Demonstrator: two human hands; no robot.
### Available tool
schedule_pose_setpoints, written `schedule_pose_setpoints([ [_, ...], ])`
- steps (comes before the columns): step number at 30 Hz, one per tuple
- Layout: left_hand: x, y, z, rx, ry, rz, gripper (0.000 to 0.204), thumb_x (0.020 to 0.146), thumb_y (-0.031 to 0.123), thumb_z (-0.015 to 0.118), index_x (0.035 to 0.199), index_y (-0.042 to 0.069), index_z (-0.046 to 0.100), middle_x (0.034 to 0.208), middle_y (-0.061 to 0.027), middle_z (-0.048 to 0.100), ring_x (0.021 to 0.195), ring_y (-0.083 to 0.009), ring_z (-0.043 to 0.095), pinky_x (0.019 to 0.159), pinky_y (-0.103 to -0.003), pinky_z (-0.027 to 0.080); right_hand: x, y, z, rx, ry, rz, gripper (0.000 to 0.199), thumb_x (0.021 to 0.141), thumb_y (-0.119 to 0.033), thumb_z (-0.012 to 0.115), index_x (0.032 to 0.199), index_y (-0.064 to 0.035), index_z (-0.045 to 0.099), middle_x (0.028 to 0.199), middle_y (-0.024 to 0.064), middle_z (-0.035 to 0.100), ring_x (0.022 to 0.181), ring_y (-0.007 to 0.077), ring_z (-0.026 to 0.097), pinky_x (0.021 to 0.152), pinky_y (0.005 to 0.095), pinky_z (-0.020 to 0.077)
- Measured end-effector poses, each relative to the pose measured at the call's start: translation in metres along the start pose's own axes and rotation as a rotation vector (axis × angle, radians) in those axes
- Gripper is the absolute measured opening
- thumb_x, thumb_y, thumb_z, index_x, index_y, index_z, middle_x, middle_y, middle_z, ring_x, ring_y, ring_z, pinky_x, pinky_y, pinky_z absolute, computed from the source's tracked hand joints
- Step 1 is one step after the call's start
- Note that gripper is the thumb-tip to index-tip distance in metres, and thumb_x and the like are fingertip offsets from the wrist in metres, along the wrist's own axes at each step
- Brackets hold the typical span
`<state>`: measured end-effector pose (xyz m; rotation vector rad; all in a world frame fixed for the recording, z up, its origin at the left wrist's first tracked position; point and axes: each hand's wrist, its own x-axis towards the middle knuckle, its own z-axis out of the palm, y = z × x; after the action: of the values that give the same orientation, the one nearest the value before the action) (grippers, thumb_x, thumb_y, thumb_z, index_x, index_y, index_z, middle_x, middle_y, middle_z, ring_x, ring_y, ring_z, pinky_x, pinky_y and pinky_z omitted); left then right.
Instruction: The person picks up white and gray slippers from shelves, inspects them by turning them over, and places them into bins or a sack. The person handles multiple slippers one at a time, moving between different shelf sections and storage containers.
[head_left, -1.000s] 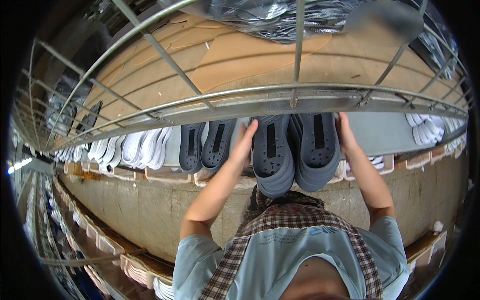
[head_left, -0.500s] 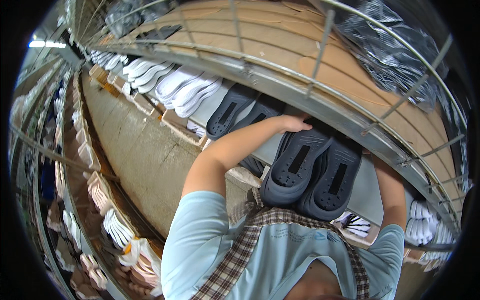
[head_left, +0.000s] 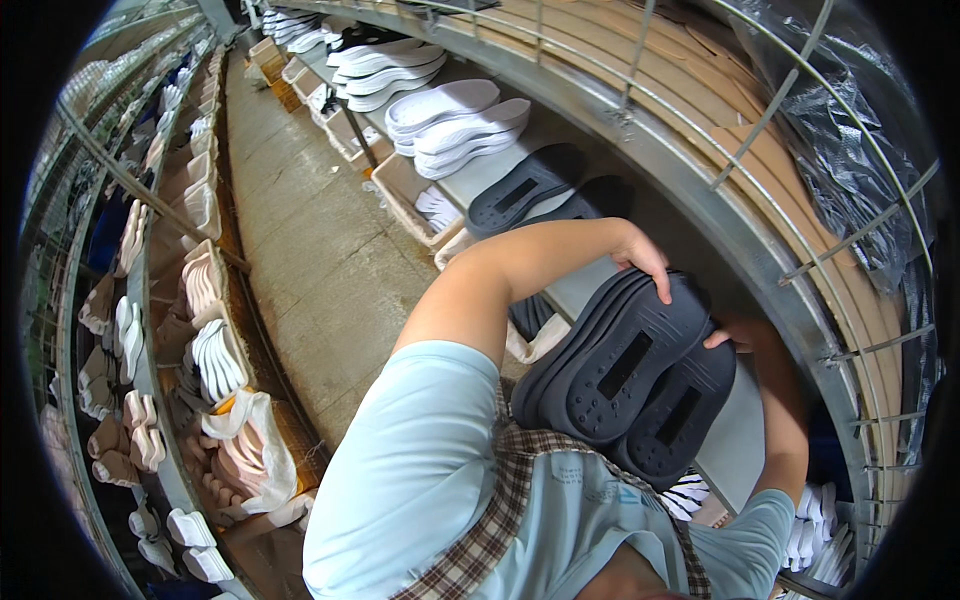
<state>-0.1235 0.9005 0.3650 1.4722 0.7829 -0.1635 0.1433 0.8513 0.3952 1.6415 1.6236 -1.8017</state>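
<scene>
Now both hands, left hand and right hand, clasp the stack of dark soles at the shelf; next probably needs a steady lift.

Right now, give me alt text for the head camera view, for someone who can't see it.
A person's left hand and right hand grip a stack of dark grey shoe soles against a metal shelf. White soles line the shelf beyond, above a concrete aisle.
</scene>
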Motion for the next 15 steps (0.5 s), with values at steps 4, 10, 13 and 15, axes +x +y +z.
schedule_pose_setpoints([
  [4,-0.065,-0.009,0.016,-0.121,0.014,0.155,0.069,0.071,0.024,0.074,0.126,-0.003,0.043,0.12,-0.0169,0.054,0.11,-0.0245,0.053,0.094,-0.034,0.042,-0.013,0.007,0.019,0.298,-0.186,-0.253,0.079,0.057,-0.007,0.074,0.129,-0.0002,0.043,0.118,0.0107,0.055,0.105,0.0216,0.055,0.094,0.0328,0.0407],
  [10,-0.257,-0.124,0.009,-0.456,0.658,0.393,0.098,0.068,0.026,0.076,0.136,-0.013,0.018,0.134,-0.0244,0.037,0.12,-0.0274,0.043,0.1,-0.035,0.037,-0.05,0.036,0.075,0.581,0.188,-0.433,0.076,0.058,-0.012,0.076,0.124,0.0028,0.044,0.109,0.0128,0.059,0.101,0.0249,0.057,0.094,0.0348,0.0425],
  [13,-0.378,-0.239,0.043,-0.836,1.071,0.523,0.072,0.074,0.018,0.07,0.131,-0.003,0.032,0.116,-0.0185,0.052,0.1,-0.0235,0.058,0.084,-0.036,0.051,-0.06,0.03,0.137,0.694,0.335,-0.474,0.065,0.065,-0.015,0.072,0.121,0.0023,0.044,0.107,0.0141,0.059,0.093,0.0254,0.061,0.086,0.0378,0.0497],
  [15,-0.455,-0.322,0.095,-1.081,1.255,0.597,0.068,0.078,0.02,0.068,0.132,-0.001,0.033,0.118,-0.0185,0.052,0.103,-0.0264,0.057,0.085,-0.038,0.05,-0.039,0.013,0.197,0.82,0.468,-0.46,0.06,0.07,-0.019,0.07,0.121,-0.0004,0.045,0.111,0.0137,0.058,0.101,0.0274,0.058,0.091,0.0401,0.0466],
])
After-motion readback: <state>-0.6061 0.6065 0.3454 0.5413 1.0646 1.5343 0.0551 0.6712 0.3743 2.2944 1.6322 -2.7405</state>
